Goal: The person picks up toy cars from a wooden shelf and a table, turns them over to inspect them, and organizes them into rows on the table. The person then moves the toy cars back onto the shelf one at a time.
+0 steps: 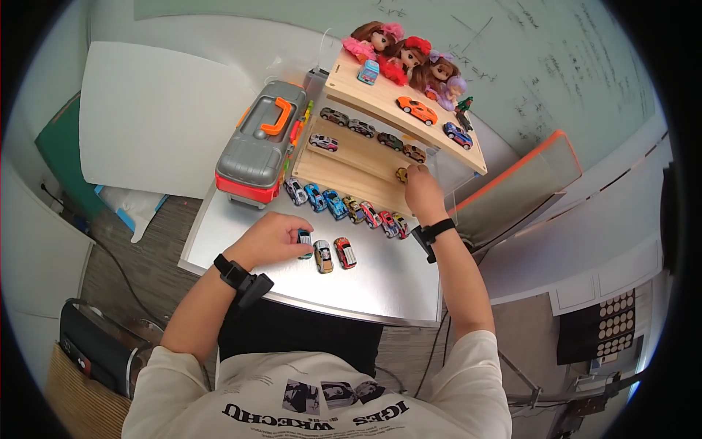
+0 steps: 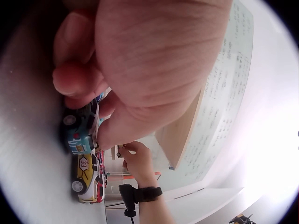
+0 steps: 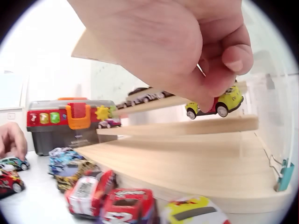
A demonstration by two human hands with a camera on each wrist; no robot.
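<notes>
My right hand (image 1: 424,196) pinches a yellow toy car (image 3: 215,103) by its top, at the right end of the wooden shelf rack. In the right wrist view its wheels are just over a lower shelf board (image 3: 187,126). On the silver table my left hand (image 1: 269,238) holds a teal toy car (image 2: 80,137) between thumb and fingers, which cover part of it. Beside that car stand a tan and white toy car (image 1: 323,256) and a red toy car (image 1: 345,253). A pink and white toy car (image 1: 323,142) sits at the left of the shelf under my right hand.
Several toy cars (image 1: 334,205) line the rack's front foot. Darker cars (image 1: 362,128) fill an upper shelf. Dolls (image 1: 406,58) and an orange car (image 1: 417,110) occupy the top board. A grey toolbox (image 1: 262,139) stands left of the rack, a clear panel (image 3: 275,116) at its right.
</notes>
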